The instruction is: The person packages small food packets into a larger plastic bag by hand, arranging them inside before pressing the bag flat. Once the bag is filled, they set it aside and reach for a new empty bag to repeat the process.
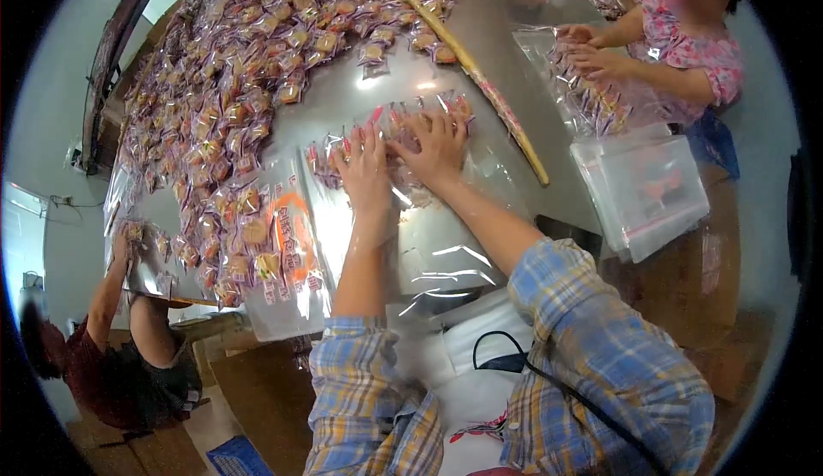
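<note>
A row of small wrapped biscuits [323, 164] lies on the metal table inside a large clear plastic bag [429, 240], which stretches back toward my body. My left hand [366, 169] lies over the left half of the row, fingers spread and fingertips on the wrappers. Beside it, my right hand [435, 157] covers the right half, its fingers also apart, partly hiding the packets beneath. Both hands are open and press down on the row from above.
A big heap of wrapped biscuits [223, 73] covers the table's far left. Flat printed bags [291, 305] lie at my left, a stack of clear bags [651, 185] at my right. A wooden pole [480, 77] crosses behind. People work at left [94, 347] and right [677, 47].
</note>
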